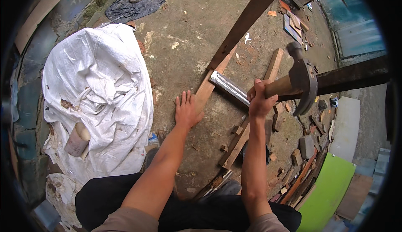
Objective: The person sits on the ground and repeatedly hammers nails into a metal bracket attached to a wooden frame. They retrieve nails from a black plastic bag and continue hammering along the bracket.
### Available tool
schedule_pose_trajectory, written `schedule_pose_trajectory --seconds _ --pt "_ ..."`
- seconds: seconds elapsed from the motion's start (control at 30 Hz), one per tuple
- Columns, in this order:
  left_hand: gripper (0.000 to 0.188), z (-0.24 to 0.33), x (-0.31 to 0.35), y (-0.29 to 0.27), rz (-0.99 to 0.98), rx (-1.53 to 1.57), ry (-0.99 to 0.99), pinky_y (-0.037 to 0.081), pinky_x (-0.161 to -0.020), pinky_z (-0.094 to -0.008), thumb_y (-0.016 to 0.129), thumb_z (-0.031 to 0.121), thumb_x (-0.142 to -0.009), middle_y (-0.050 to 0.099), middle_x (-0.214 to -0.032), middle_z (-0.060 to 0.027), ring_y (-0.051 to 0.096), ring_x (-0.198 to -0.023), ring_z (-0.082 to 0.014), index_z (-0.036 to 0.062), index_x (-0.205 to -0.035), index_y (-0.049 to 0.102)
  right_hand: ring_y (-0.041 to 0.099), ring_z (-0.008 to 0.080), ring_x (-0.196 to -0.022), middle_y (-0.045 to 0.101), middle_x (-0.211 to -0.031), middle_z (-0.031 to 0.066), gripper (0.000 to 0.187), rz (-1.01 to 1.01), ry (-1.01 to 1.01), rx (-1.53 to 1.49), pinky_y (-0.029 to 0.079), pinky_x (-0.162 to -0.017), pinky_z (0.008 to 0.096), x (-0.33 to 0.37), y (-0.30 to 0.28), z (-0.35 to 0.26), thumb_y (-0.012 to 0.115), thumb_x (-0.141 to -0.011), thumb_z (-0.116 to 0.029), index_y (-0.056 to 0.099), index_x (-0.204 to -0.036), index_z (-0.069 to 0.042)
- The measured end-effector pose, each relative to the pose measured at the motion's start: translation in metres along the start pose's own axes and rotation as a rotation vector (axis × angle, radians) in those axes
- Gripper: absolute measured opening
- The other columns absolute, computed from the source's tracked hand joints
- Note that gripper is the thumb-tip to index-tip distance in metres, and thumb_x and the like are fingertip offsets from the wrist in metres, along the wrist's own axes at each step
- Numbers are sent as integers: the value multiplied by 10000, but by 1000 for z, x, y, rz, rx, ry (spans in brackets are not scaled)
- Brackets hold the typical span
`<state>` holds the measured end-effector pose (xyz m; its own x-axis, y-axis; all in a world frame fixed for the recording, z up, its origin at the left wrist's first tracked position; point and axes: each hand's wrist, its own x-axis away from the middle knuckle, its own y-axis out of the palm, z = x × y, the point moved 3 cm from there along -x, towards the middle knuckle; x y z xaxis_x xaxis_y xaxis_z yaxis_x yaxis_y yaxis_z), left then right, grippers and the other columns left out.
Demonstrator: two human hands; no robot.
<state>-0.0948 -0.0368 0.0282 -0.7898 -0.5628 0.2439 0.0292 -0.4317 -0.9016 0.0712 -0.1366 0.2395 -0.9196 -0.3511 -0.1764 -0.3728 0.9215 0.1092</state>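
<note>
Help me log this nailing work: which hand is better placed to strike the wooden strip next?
The right hand, probably: it grips the claw hammer, raised above the metal strip. The left hand lies flat, pressing on the wooden strip on the ground.

Rough outdoor carpentry yard: wood scraps (293, 148), dirt ground (184, 22).

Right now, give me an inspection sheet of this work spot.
Surface: bare dirt floor.
Job's things: claw hammer raised; wooden strip flat, metal bar across it.
Clutter: wood offcuts, white sack, dark cloth.
Hands: left hand pressed beside the strip; right hand gripping the hammer handle.
Cables: nothing seen.
Surroundings: green board, dark beams.
</note>
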Motion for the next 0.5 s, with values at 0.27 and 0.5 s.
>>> schedule_pose_trajectory --seconds 0.27,0.5 --pt "919 9 -2 -7 -50 -13 -11 106 -1247 -505 661 512 -845 266 -1625 -174 174 -1530 -326 -17 -1506 303 487 172 -414 517 -554 40 261 -151 773 848 383 -404 365 50 -29 150 641 -851 -229 584 -784 17" --pt "922 14 -6 -8 -39 -16 12 107 -1247 -510 660 523 -844 267 -1622 -180 172 -1531 -328 -19 -1501 305 639 246 -511 622 -595 144 322 -120 605 791 488 -512 415 46 -46 147 647 -829 -275 660 -817 47"
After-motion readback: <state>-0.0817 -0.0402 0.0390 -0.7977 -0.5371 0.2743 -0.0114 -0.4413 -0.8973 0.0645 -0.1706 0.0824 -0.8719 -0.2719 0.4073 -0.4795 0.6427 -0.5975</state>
